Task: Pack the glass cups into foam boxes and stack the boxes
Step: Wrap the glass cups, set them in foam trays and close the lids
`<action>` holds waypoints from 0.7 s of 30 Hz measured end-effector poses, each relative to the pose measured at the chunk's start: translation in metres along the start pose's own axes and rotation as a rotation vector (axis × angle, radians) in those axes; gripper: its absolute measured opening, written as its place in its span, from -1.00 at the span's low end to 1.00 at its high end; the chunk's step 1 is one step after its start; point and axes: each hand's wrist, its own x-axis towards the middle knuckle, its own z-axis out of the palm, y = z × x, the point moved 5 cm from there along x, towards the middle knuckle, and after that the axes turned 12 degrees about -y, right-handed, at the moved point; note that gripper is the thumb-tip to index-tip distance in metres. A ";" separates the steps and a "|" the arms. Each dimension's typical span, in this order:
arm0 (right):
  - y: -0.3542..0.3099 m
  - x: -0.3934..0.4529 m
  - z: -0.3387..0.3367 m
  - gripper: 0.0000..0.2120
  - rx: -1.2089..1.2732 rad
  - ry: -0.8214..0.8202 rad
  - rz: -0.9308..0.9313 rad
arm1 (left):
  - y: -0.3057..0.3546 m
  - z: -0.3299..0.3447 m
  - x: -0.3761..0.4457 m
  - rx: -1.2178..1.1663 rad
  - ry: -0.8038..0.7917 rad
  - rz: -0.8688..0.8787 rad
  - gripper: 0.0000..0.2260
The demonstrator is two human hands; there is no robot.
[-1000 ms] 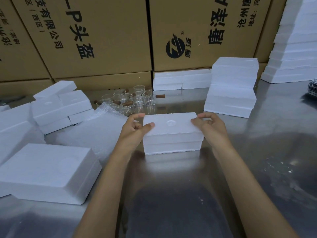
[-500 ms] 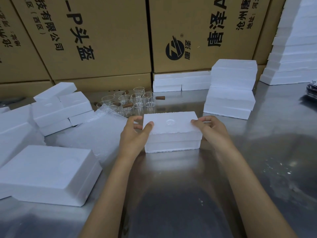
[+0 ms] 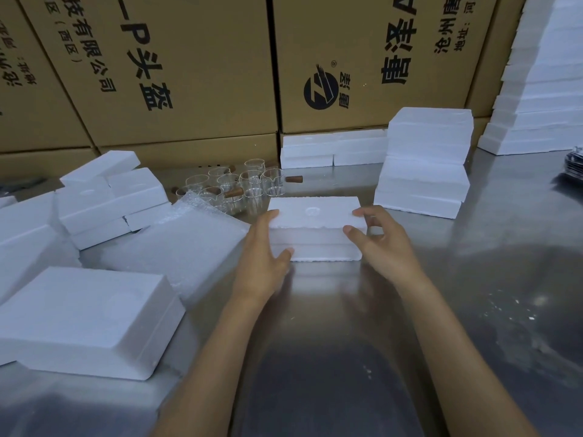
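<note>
A closed white foam box (image 3: 315, 228) lies on the steel table (image 3: 331, 310) in front of me. My left hand (image 3: 263, 257) grips its left end, thumb at the lower front edge and fingers on the lid's corner. My right hand (image 3: 378, 244) holds the right end, thumb on the front of the lid and fingers curled round the side. Behind the box stand several glass cups (image 3: 239, 187) with brown wooden handles.
A stack of closed foam boxes (image 3: 426, 162) rises at the right rear, with flat ones (image 3: 334, 149) against the cardboard cartons (image 3: 189, 74). Loose foam pieces (image 3: 107, 200), a bubble-wrap sheet (image 3: 176, 244) and a large foam box (image 3: 85, 320) fill the left. A tall foam stack (image 3: 542, 89) stands far right.
My left thumb has dropped from the lid's top to the box's lower front edge. My right thumb has come forward onto the lid's front. The box has stayed in place.
</note>
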 end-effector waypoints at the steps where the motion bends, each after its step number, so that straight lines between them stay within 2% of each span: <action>1: 0.002 0.001 0.001 -0.79 -0.011 0.022 -0.015 | 0.000 0.001 0.002 0.012 0.011 0.006 -0.41; 7: 0.006 0.019 0.005 -0.71 -0.281 0.122 -0.026 | -0.004 0.009 0.032 0.089 0.022 -0.018 -0.41; 14: 0.007 0.074 -0.001 -0.60 -0.664 0.083 0.090 | -0.008 0.019 0.091 0.169 0.012 -0.074 -0.43; 21: 0.014 0.139 0.002 -0.60 -0.749 0.065 0.112 | -0.025 0.024 0.159 0.169 -0.026 -0.084 -0.46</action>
